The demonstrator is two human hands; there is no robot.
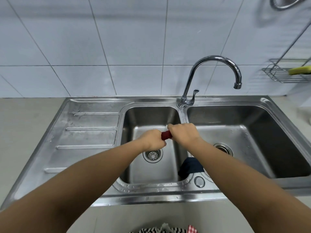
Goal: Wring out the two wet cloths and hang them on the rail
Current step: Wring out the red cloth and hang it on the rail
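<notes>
A red cloth is rolled tight between both fists, held over the left basin of the steel sink. My left hand grips its left end and my right hand grips its right end; only a short stretch of red shows between them. A dark blue cloth lies draped over the divider between the two basins, just under my right forearm. A thin metal rail slants down the tiled wall at the far right.
A chrome tap arches over the right basin, its lever behind the divider. A wire basket holding a yellow sponge hangs on the right wall. A ribbed drainboard lies left of the basins. Grey countertop surrounds the sink.
</notes>
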